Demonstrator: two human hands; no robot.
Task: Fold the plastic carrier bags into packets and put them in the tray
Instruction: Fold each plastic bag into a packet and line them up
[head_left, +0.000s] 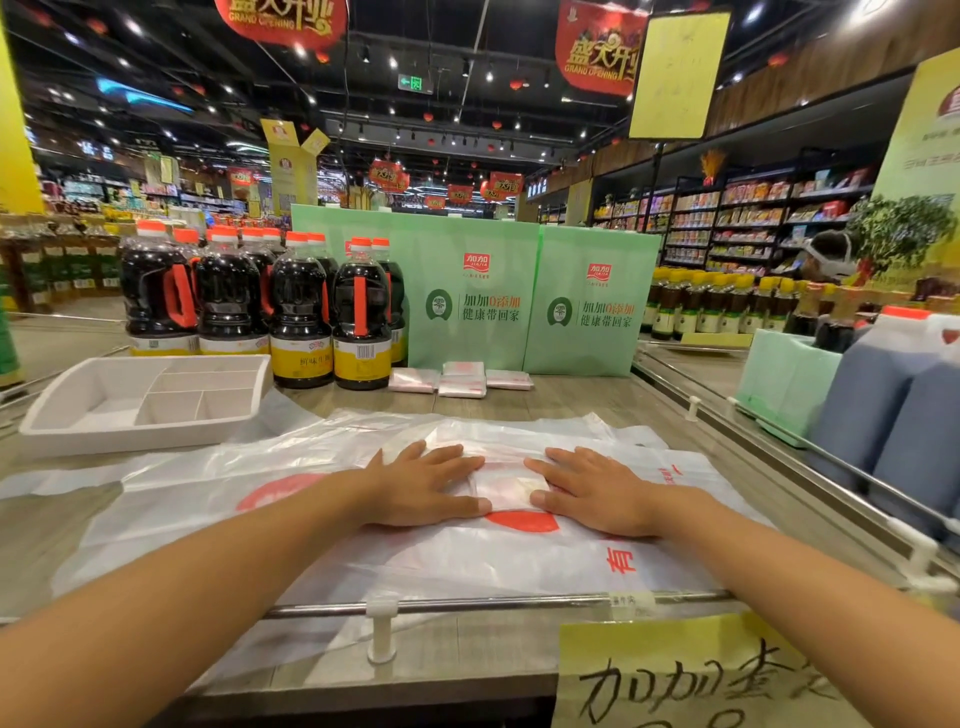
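Note:
A folded white carrier bag (511, 486) with red print lies on a pile of flat, unfolded bags (218, 483) spread over the counter. My left hand (426, 488) presses flat on the fold's left side, fingers straight. My right hand (592, 491) presses flat on its right side in the same way. A white divided tray (78, 410) stands at the far left and holds no bags. Several folded packets (462, 379) lie at the back of the counter, in front of green boxes.
Dark soy sauce bottles (301, 312) with orange caps stand behind the tray. Two green boxes (478, 301) block the back. A metal rail (467, 605) runs along the counter's front edge, with a yellow handwritten sign (691, 675) below it. Large jugs (893, 405) stand at the right.

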